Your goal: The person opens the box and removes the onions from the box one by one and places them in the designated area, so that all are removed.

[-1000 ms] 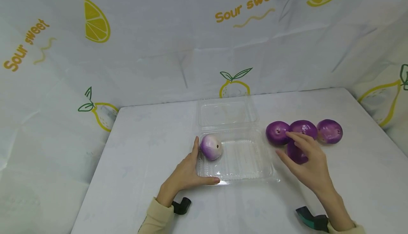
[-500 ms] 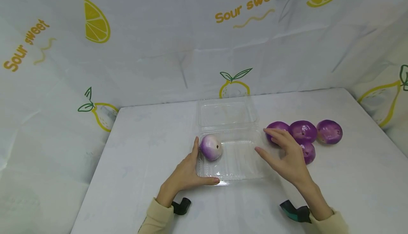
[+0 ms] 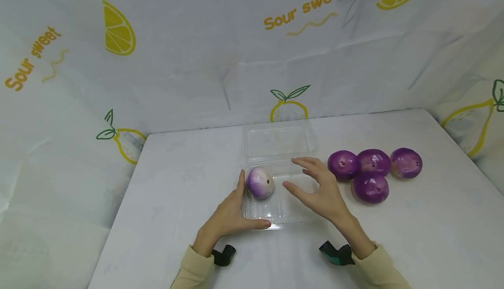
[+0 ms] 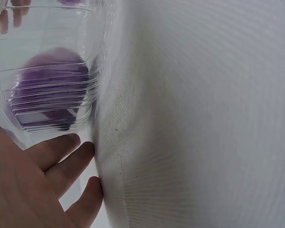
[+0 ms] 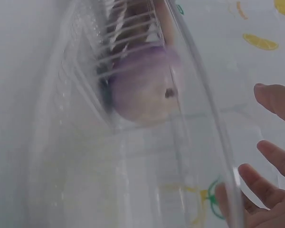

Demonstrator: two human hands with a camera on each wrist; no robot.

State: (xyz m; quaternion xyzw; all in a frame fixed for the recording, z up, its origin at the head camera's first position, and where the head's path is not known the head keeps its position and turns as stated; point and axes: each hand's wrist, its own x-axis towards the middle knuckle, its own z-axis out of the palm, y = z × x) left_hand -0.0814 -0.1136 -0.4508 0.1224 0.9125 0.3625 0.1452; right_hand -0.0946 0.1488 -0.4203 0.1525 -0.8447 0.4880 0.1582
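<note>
A clear plastic clamshell box (image 3: 271, 212) lies with its lid (image 3: 279, 142) folded back behind it. In the left end of its base sits a round purple-and-white fruit or vegetable (image 3: 260, 183), with a small dark spot showing. My left hand (image 3: 228, 212) rests against the box's left end, its thumb lying along the front rim. The left wrist view has those fingers (image 4: 69, 168) spread beside the clear wall. Over the right part of the box is my right hand (image 3: 320, 193), fingers spread and holding nothing; the right wrist view also shows this hand (image 5: 270, 185) empty.
Several glossy purple rounds (image 3: 371, 187) stand clustered on the white table (image 3: 177, 184), right of the box. Behind the table hangs a white cloth (image 3: 197, 61) printed with lemons and lettering. Dark devices (image 3: 224, 255) are at both wrists.
My right hand has moved left from the purple rounds to over the box, staying empty, and uncovered the front one. My left hand, the box and the round inside stay put.
</note>
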